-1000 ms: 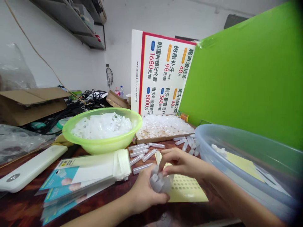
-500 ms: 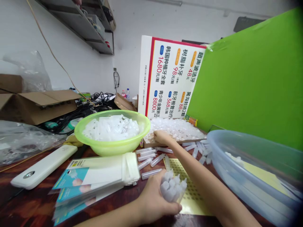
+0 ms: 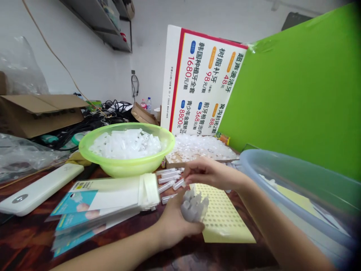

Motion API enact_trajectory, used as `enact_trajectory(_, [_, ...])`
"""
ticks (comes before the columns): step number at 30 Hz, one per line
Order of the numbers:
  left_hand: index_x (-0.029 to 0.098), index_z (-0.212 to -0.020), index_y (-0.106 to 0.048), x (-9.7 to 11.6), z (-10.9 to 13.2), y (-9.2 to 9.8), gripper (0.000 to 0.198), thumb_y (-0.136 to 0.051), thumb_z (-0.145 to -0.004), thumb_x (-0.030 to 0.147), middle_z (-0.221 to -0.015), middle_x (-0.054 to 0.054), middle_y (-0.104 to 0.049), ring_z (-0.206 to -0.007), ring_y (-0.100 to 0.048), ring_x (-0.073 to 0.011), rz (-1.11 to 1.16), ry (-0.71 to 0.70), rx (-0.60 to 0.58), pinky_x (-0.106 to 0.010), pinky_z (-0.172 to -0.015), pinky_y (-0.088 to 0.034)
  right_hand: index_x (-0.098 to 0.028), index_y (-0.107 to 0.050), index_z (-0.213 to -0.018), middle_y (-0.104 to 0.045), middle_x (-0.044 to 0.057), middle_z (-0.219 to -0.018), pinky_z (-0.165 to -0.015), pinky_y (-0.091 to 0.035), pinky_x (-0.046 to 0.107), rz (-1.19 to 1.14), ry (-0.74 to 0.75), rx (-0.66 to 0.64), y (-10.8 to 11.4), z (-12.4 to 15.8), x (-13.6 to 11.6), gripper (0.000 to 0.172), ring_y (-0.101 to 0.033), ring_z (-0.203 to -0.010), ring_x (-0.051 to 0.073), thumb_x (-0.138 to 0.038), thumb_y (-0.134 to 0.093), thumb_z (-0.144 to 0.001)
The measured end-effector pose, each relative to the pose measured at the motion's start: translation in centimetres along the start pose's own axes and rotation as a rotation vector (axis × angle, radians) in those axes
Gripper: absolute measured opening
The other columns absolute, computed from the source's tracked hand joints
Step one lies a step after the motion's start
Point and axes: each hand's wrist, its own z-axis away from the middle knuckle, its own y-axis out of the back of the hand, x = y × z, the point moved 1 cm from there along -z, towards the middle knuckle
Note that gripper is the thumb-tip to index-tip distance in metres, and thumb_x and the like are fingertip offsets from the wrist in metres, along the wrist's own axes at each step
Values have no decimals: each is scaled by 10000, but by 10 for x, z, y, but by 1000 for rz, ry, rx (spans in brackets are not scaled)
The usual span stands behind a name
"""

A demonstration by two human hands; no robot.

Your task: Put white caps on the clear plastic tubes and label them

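My left hand (image 3: 175, 220) is wrapped round a bundle of small translucent plastic tubes (image 3: 193, 207) with narrow tips pointing up. Just above and beyond the bundle, my right hand (image 3: 210, 174) has its fingers pinched together; whatever they hold is too small or hidden to make out. Several loose clear tubes (image 3: 168, 180) lie on the table past my left hand. A yellow sheet with rows of small marks (image 3: 225, 216) lies under and right of the bundle. Behind my right hand is a shallow cardboard tray (image 3: 176, 162) spread with many small whitish plastic pieces (image 3: 203, 145).
A green bowl (image 3: 124, 169) full of clear plastic pieces stands back left. Printed packets (image 3: 73, 216) and a long white device (image 3: 42, 190) lie at left. A bluish translucent tub (image 3: 282, 188) is at right. A green panel (image 3: 296, 98) and price board (image 3: 203, 82) stand behind.
My right hand has come back from the tray of small pieces to just above the tube bundle. My left hand keeps its hold. The whole view has shifted slightly.
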Motion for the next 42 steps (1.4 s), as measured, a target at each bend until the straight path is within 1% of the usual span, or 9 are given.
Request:
enact_trajectory(7, [161,-1136,-498,6,-2,-3,580,-712,-607,61,-1023,-45,-650,-947,-613,-201,12,-16,-12,-277,-823,-463,-155,-538,-879,-563,-35,-636,-508,-347,197,-48,-17,255,-8,25,12,114,-470,-549,73,-261,-518,-917])
enact_trajectory(12, [150,-1063,-535,8,-1,-3,472,-678,-620,72,-864,0,-643,-768,-584,-156,-208,-46,67,-229,-668,-442,-145,-574,-863,-627,15,-756,-589,-392,220,60,1,143,-13,25,10,122,-533,-659,102,-250,-530,-909])
enact_trajectory(19, [137,-1004,-540,9,2,-2,446,-708,-590,130,-881,-19,-634,-777,-552,-174,-322,0,133,-254,-678,-428,-154,-545,-799,-577,-8,-701,-570,-330,219,281,-30,125,-26,23,-3,89,-482,-624,102,-168,-534,-887])
enact_trajectory(22, [136,-940,-550,9,1,-2,401,-711,-574,123,-860,-14,-626,-762,-541,-167,-315,-5,149,-251,-672,-418,-156,-521,-740,-534,-28,-647,-560,-306,214,295,-37,138,-27,20,-3,131,-449,-594,92,-131,-545,-867])
enact_trajectory(28, [152,-903,-548,6,2,-6,348,-691,-590,99,-792,15,-626,-719,-556,-148,-183,-19,172,-219,-612,-399,-148,-544,-630,-549,-34,-593,-514,-290,197,175,62,-51,-18,6,-6,200,-424,-533,73,-123,-624,-811])
enact_trajectory(31, [154,-841,-560,6,3,-6,268,-677,-604,109,-780,8,-632,-715,-555,-153,-242,-32,192,-223,-605,-407,-143,-605,-647,-567,-29,-590,-515,-304,196,183,24,-31,-20,4,-7,156,-464,-548,79,-129,-656,-794])
enact_trajectory(36, [158,-841,-572,6,4,-2,251,-669,-612,124,-727,14,-619,-634,-529,-137,-391,-43,160,-220,-552,-390,-130,-662,-727,-629,9,-668,-579,-401,212,-83,-9,111,-28,16,5,216,-535,-626,113,-318,-651,-832])
enact_trajectory(39, [161,-932,-585,8,3,-1,315,-670,-629,147,-783,5,-636,-658,-532,-144,-382,-54,142,-228,-582,-405,-143,-693,-821,-623,31,-758,-652,-421,243,-28,32,109,-26,23,8,234,-545,-717,139,-351,-598,-870])
enact_trajectory(42, [167,-966,-595,9,2,-1,362,-679,-614,156,-749,17,-624,-632,-519,-141,-364,-7,144,-230,-572,-402,-168,-700,-902,-573,27,-779,-670,-414,242,78,14,79,-22,25,6,164,-535,-749,144,-268,-570,-890])
